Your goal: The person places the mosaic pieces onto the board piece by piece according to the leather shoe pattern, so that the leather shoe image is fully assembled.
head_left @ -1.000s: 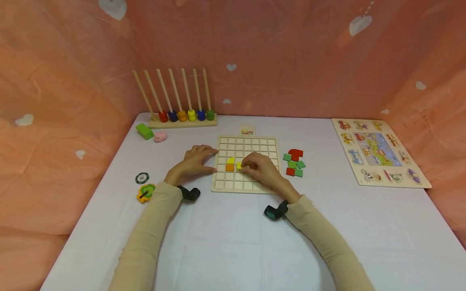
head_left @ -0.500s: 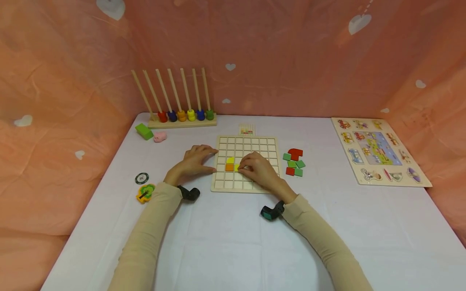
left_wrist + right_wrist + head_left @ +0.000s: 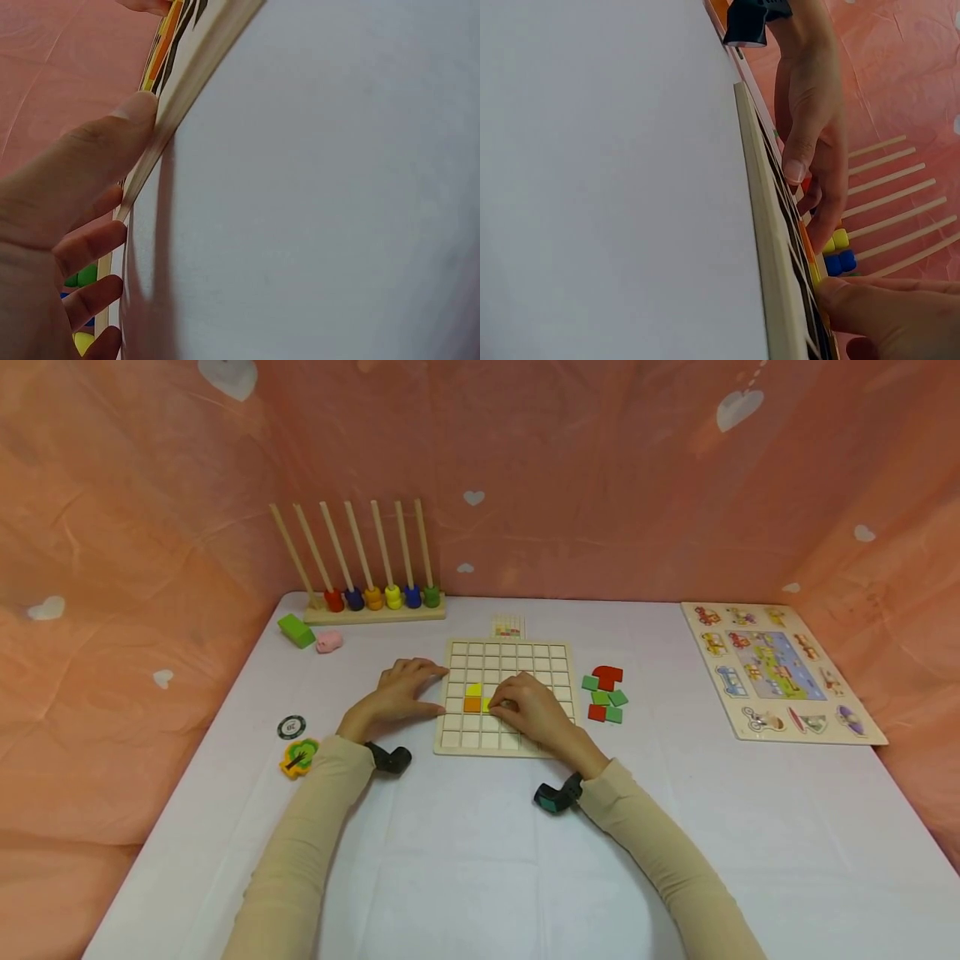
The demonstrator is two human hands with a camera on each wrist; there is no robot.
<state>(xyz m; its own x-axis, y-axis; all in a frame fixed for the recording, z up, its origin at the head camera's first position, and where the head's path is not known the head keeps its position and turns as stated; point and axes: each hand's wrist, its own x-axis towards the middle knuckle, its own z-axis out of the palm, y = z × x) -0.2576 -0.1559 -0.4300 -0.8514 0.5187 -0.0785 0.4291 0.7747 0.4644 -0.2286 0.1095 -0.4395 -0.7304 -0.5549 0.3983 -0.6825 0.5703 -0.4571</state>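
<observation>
A wooden grid board [image 3: 472, 748] lies flat on the table. My left hand [image 3: 397, 693] rests at its left edge, thumb and fingers spread; in the left wrist view the thumb touches the rim. Over the middle of the board, my right hand [image 3: 531, 708] pinches a yellow square tile [image 3: 486, 703] at a cell, its fingers covering much of the tile. Just left of that tile sits an orange tile [image 3: 472, 704], with another yellow tile [image 3: 474, 690] in the cell behind it. In the right wrist view the thumb [image 3: 838, 294] bears on the yellow tile.
Right of the board lie loose green tiles [image 3: 601, 697] and red pieces [image 3: 608, 677]. A small pattern card [image 3: 508, 625] lies behind it. At the back left are a peg rack [image 3: 375, 614], green block [image 3: 297, 631] and pink piece [image 3: 328, 642]; a picture puzzle [image 3: 780, 672] lies right.
My right hand has shifted slightly left and brought the yellow tile down beside the orange tile. The left hand stays at the board's left edge.
</observation>
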